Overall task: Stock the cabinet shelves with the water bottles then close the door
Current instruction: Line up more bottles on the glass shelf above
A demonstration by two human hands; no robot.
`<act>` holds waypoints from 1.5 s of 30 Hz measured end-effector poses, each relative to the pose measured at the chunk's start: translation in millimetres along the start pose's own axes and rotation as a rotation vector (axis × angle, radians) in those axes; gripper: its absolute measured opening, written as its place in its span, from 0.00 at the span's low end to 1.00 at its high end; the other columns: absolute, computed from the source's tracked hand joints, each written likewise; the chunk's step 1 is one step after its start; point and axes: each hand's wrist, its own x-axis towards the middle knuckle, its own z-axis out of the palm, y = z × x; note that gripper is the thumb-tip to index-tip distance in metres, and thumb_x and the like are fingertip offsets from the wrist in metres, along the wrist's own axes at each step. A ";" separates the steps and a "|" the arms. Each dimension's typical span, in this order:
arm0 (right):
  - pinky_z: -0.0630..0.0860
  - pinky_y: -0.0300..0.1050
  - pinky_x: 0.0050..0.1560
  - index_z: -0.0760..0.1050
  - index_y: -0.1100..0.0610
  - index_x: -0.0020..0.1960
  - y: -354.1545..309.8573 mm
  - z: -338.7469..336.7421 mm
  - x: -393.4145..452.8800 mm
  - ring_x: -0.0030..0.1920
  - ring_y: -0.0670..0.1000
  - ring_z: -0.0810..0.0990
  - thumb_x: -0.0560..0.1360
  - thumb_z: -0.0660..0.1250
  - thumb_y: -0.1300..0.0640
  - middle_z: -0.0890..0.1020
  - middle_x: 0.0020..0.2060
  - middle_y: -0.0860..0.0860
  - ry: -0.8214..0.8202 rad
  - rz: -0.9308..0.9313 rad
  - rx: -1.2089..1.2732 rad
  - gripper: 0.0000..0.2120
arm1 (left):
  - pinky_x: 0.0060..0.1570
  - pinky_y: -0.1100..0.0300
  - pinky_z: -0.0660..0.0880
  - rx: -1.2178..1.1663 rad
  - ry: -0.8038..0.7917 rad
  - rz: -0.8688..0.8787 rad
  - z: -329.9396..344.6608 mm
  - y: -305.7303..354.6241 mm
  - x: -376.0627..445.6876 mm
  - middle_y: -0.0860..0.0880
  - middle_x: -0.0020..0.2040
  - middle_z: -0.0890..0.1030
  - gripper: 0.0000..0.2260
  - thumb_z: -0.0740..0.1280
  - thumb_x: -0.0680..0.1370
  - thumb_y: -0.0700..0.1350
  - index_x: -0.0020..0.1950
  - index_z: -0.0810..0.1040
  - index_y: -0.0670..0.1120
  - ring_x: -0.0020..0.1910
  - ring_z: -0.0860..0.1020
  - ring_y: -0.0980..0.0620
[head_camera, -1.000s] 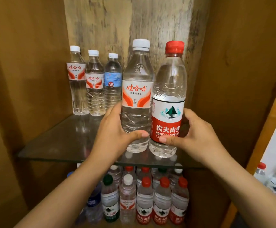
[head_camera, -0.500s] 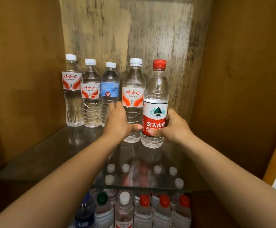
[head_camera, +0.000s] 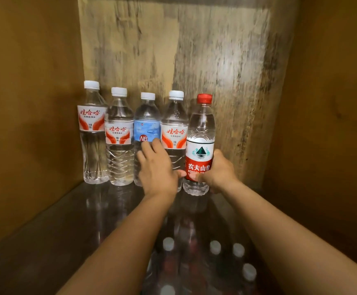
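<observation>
Three bottles (head_camera: 120, 137) stand left of both gripping hands (head_camera: 186, 173).

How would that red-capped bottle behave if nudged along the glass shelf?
The red-capped bottle looks full, so probably heavy for its size. It is tall on a narrow base, so a high push might tip it. The glass shelf looks smooth, so it likely slides easily.
</observation>
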 end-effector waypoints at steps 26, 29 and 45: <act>0.71 0.57 0.63 0.64 0.57 0.68 5.9 8.5 12.2 0.63 0.56 0.74 0.64 0.77 0.54 0.75 0.63 0.54 0.005 -0.046 -0.062 0.37 | 0.50 0.53 0.74 0.186 -0.083 0.125 16.9 -3.7 11.5 0.40 0.66 0.62 0.54 0.74 0.68 0.51 0.74 0.34 0.42 0.59 0.72 0.45; 0.69 0.56 0.65 0.48 0.58 0.76 1.6 12.0 12.0 0.66 0.58 0.71 0.66 0.76 0.54 0.71 0.66 0.55 0.009 -0.006 -0.090 0.49 | 0.52 0.52 0.74 0.177 -0.118 0.101 17.5 -2.0 11.8 0.39 0.67 0.60 0.54 0.74 0.69 0.49 0.73 0.32 0.42 0.59 0.72 0.44; 0.62 0.45 0.68 0.53 0.57 0.74 -22.7 -18.3 -51.2 0.69 0.58 0.65 0.73 0.66 0.64 0.61 0.70 0.61 -0.169 -0.091 -0.049 0.35 | 0.43 0.68 0.73 -0.422 -0.662 0.175 -53.6 21.3 -30.1 0.44 0.55 0.77 0.27 0.70 0.71 0.34 0.69 0.68 0.45 0.43 0.77 0.56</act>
